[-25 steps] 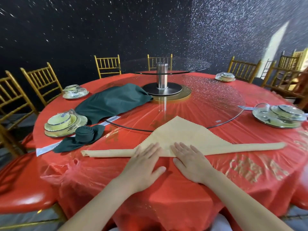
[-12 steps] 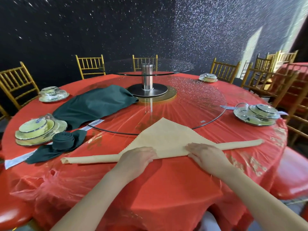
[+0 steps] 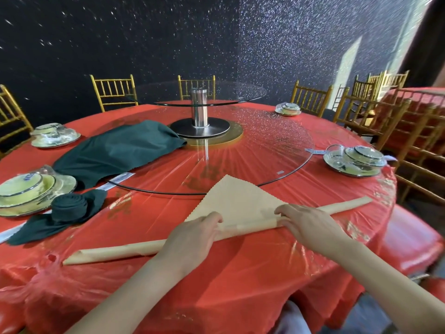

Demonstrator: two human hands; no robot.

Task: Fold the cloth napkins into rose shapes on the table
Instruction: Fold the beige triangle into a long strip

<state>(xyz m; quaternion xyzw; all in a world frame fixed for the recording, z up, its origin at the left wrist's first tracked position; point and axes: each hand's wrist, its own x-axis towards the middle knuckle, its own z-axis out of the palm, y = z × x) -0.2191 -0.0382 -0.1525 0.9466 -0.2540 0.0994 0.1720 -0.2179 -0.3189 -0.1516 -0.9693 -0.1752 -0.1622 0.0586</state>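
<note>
Beige and scallop-edged, the cloth napkin [image 3: 238, 201] lies on the near part of the round table [image 3: 216, 285], which has a red cover under clear plastic film. The long edge of the napkin is rolled into a thin tube that runs from the near left up to the right. An unrolled triangle points away toward the centre. The left hand [image 3: 192, 239] has its fingers curled over the tube just left of the middle, and the right hand [image 3: 310, 225] grips it the same way just right of the middle. I judge that two holds near the centre make the roll even and tight.

At the far left, a wrapped set of pale plates [image 3: 29, 191] stands beside a finished dark green napkin rose [image 3: 69, 208], probably the model. Behind them a loose dark green cloth [image 3: 120, 150] lies partly on the glass turntable [image 3: 289, 174]. The triangle's tip reaches over the glass rim, so the roll may catch there. At the right, a second wrapped dish set [image 3: 354, 162] stands well apart.
</note>
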